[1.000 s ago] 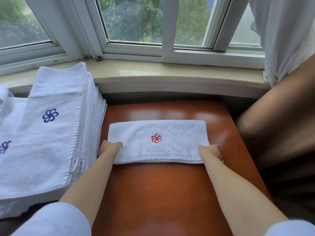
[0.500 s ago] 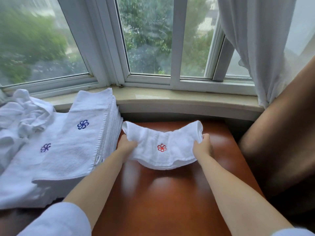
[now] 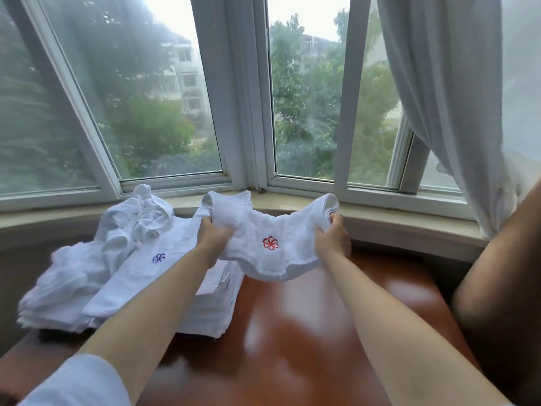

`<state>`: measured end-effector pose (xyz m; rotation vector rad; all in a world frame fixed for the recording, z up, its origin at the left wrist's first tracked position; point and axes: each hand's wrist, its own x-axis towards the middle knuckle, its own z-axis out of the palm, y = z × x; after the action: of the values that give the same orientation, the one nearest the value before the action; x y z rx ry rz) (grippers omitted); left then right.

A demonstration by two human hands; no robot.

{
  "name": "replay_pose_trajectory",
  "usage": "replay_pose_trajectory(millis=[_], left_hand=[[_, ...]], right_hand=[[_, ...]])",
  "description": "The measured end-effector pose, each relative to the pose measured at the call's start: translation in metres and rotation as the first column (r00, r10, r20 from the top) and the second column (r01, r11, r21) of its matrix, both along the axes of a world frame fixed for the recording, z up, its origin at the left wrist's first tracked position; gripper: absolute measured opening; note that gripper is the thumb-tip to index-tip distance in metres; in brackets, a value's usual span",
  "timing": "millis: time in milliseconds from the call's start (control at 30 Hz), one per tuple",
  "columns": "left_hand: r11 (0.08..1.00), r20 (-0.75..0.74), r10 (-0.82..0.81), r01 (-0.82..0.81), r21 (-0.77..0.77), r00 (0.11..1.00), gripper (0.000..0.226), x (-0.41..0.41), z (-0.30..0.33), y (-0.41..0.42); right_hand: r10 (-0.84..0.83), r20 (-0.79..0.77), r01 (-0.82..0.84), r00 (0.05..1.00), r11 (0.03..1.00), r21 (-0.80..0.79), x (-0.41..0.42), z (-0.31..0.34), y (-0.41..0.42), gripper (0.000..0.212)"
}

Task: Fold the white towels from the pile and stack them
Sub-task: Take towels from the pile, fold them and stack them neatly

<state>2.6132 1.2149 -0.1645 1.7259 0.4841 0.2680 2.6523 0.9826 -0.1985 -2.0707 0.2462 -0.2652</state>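
Both hands, left (image 3: 215,235) and right (image 3: 332,240), grip the folded towel's (image 3: 272,253) ends, lifted.

The folded towel (image 3: 272,247) is nubbly white terry cloth; the table (image 3: 292,332) is glossy reddish-brown wood.

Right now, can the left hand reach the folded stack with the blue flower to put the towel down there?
Probably yes. The left hand grips the red-flower towel right beside the folded stack, and nothing lies between them.
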Motion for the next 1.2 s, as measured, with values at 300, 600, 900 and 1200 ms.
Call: replay_pose_trajectory(millis=[300, 600, 900, 1200], left_hand=[[0.984, 0.206, 0.176, -0.179, -0.003, 0.963, 0.037, 0.01, 0.021, 0.122], [0.953, 0.201, 0.294, -0.269, -0.143, 0.934, 0.043, 0.012, 0.005, 0.267], [0.678, -0.293, 0.088, -0.273, -0.683, 0.952, 0.013, -0.028, -0.076, 0.303], [0.73, -0.405, 0.502, -0.626, -0.274, 0.764, 0.058, -0.03, -0.133, 0.376]], right_hand=[[0.108, 0.192, -0.103, 0.975, 0.994, -0.033, 0.028, 0.041, 0.124, 0.018], [0.251, 0.248, -0.2, 0.936, 0.956, -0.215, 0.068, 0.051, 0.319, 0.026], [0.34, 0.118, -0.278, 0.933, 0.888, -0.365, 0.096, 0.011, 0.405, 0.024], [0.244, -0.069, -0.248, 0.967, 0.857, -0.451, 0.125, -0.033, 0.416, 0.031]])
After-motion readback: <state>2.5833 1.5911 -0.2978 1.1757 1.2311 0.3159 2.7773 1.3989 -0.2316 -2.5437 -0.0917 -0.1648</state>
